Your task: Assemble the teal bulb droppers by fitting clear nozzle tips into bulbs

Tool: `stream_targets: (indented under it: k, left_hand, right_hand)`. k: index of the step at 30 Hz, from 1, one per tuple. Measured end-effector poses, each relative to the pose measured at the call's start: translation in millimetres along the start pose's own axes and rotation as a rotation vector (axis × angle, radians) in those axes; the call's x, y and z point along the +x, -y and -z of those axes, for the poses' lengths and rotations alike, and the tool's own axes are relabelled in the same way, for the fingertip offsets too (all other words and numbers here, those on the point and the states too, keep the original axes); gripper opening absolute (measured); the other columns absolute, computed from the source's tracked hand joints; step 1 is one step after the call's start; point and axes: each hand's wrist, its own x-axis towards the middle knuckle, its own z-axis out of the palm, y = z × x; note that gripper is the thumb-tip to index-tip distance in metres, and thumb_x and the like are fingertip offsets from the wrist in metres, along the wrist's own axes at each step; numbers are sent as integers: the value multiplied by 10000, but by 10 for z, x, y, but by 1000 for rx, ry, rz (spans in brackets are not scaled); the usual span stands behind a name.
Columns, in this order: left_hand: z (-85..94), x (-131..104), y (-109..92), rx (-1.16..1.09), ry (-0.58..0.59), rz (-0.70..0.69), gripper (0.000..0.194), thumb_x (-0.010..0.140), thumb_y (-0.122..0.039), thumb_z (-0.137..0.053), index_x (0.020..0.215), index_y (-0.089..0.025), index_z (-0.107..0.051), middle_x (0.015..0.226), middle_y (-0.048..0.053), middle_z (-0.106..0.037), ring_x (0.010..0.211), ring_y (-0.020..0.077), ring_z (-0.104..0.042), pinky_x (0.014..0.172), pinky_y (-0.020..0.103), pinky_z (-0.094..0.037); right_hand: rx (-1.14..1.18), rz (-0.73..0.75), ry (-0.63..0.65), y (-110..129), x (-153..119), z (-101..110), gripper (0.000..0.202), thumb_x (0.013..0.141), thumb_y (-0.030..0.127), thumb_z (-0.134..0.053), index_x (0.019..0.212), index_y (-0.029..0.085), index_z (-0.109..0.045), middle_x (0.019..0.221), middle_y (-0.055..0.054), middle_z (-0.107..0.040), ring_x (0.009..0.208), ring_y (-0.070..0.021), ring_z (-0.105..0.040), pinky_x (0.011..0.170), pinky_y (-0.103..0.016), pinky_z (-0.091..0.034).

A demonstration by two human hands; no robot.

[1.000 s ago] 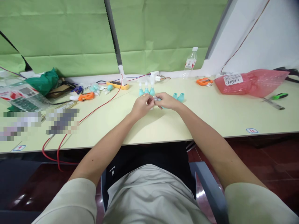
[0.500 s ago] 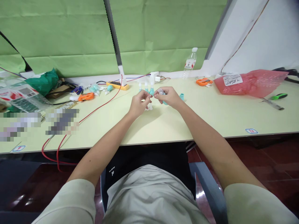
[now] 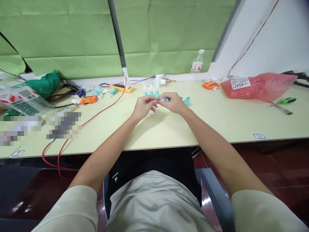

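Over the middle of the pale table (image 3: 173, 129), my left hand (image 3: 144, 107) and my right hand (image 3: 174, 102) meet at their fingertips. Inside my right hand is a small teal and clear piece (image 3: 164, 99). The fingers of my left hand are pinched against its tip; what they hold is too small to make out. Just behind the hands stand several small teal bottles with clear tips (image 3: 156, 91). A teal cap-like part (image 3: 187, 101) sits right of my right hand. Some white pieces (image 3: 153, 111) lie under my left hand.
At the right are a red plastic bag (image 3: 258, 86), a green-handled tool (image 3: 287, 100) and an orange tool (image 3: 210, 85). A clear bottle (image 3: 196, 66) stands at the back. Leftward lie a yellow meter (image 3: 121, 88), an orange clamp (image 3: 88, 100), a red cable (image 3: 103, 111) and a green bag (image 3: 45, 84).
My right hand has lowered slightly and turned, and its fingertips have closed in on those of my left hand. More of the teal parts to the right of it now shows.
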Motion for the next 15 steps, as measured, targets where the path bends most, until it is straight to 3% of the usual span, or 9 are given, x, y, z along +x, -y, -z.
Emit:
stream_targets:
  k: [15]
  left_hand:
    - [-42,-16,-14,11,-70,35,193,770,-277,-785,870,-123,-726,754,54,-711,646,143,-679,528,291,-624]
  right_hand:
    - [-21,-68,-20,17,-8,-13,186,786,367,-718,819,185,-695,773,-21,-669,732,-179,-552,685,-292,-429]
